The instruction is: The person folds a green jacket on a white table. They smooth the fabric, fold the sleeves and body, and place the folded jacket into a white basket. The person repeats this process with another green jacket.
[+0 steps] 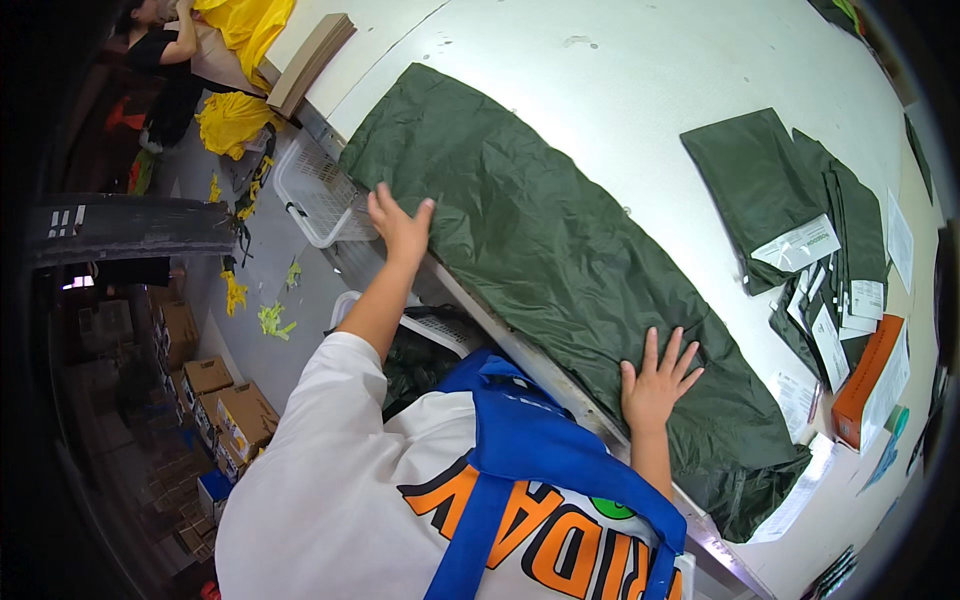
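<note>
A long dark green sheet of thin, wrinkled fabric (540, 230) lies along the near edge of the white table, its right end bunched up. My left hand (402, 228) rests by its near left edge, fingers spread, some of them touching the cloth. On the right part of the fabric my right hand (657, 385) lies flat with its fingers apart. Neither hand grips anything. What lies under the fabric, if anything, is hidden.
Folded dark green packets (760, 190) with white labels lie at the right, near an orange box (868, 385). A white plastic basket (325, 195) stands below the table's left edge. Cardboard boxes (245, 415) line the floor. Another person (165, 45) is at the far left by yellow fabric (250, 35).
</note>
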A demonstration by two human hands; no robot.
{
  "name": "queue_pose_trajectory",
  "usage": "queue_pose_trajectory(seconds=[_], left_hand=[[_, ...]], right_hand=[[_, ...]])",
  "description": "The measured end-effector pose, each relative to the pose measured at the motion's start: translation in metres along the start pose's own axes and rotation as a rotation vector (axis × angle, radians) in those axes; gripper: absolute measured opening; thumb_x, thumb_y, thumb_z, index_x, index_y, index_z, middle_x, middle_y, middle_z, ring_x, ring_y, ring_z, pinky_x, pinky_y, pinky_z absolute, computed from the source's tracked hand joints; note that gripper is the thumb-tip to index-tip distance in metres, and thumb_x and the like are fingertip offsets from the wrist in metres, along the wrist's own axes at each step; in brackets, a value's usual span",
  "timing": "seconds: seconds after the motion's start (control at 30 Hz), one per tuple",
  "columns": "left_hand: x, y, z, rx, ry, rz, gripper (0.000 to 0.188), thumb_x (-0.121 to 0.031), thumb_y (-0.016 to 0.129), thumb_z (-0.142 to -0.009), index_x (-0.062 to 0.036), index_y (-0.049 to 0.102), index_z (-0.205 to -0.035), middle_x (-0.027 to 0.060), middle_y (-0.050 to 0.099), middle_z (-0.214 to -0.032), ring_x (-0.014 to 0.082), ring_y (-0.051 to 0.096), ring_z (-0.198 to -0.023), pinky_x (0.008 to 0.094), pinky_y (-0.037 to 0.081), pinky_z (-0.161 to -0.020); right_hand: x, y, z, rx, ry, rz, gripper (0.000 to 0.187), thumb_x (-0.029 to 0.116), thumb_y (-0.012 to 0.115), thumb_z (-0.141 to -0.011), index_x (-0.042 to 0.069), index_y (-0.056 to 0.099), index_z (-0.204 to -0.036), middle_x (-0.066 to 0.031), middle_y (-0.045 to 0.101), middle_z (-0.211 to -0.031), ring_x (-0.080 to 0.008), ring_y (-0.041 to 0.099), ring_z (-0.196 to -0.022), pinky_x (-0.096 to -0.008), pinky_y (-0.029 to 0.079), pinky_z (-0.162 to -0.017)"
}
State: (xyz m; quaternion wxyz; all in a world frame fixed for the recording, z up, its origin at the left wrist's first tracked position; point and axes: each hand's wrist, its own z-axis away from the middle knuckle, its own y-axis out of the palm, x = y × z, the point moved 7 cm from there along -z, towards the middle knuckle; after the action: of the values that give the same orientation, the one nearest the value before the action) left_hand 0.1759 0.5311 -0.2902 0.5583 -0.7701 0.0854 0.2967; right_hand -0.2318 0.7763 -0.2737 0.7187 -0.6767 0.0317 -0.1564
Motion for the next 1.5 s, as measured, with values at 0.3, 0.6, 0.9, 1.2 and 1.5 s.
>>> queue_pose_trajectory(seconds=[0.3,0.6,0.9,1.2,1.5], left_hand=[[0.028,0.037,-0.046,0.514,-0.920,1.330,0.038,-0.006,0.067,-0.083,0.0031,0.053,-0.118,0.0152,0.059,-0.118,0.0316,0.058,-0.108,0.0471,0.048,-0.094],[-0.102,-0.091,-0.104,0.548,-0.219,1.538,0.044,-0.016,0.058,-0.089,-0.0007,0.049,-0.130,0.0126,0.055,-0.128,0.0305,0.051,-0.118,0.0463,0.040,-0.102],[-0.527,-0.196,0.188,1.280,1.216,1.441,0.036,-0.006,0.057,-0.083,-0.0007,0.058,-0.118,0.0173,0.063,-0.113,0.0279,0.060,-0.103,0.0360,0.046,-0.091],[-0.502,-0.028,0.576,1.610,1.610,0.551,0.079,-0.028,0.071,-0.076,-0.0038,0.034,-0.141,0.0263,0.057,-0.112,0.0406,0.056,-0.103,0.0410,0.045,-0.092],[-0.327,-0.017,0.320,0.925,1.680,0.148,0.066,-0.026,0.070,-0.075,-0.0143,0.047,-0.136,0.0170,0.037,-0.142,0.0366,0.035,-0.130,0.0445,0.029,-0.107]], right_hand=[[0.072,-0.043,0.003,-0.062,0.092,-0.360,0.097,0.044,0.073,-0.074,0.001,0.023,-0.145,-0.0236,0.020,-0.150,-0.0414,0.017,-0.139,-0.0517,0.016,-0.111],[0.051,0.009,0.052,-0.060,0.233,-0.236,0.119,0.027,0.087,-0.052,-0.001,0.019,-0.145,-0.0211,0.022,-0.151,-0.0361,0.018,-0.142,-0.0487,0.015,-0.114],[0.067,0.018,0.057,-0.215,0.181,-0.840,0.062,0.024,0.070,-0.075,0.003,0.048,-0.129,-0.0198,0.045,-0.135,-0.0374,0.037,-0.129,-0.0427,0.031,-0.107],[0.054,0.062,0.054,0.039,0.272,-1.636,0.060,0.034,0.056,-0.091,0.007,0.036,-0.142,-0.0129,0.030,-0.150,-0.0249,0.026,-0.139,-0.0364,0.025,-0.112],[0.042,0.052,0.062,-0.127,0.189,-1.184,0.059,0.037,0.050,-0.091,0.006,0.038,-0.139,-0.0208,0.036,-0.144,-0.0349,0.032,-0.134,-0.0400,0.028,-0.110]])
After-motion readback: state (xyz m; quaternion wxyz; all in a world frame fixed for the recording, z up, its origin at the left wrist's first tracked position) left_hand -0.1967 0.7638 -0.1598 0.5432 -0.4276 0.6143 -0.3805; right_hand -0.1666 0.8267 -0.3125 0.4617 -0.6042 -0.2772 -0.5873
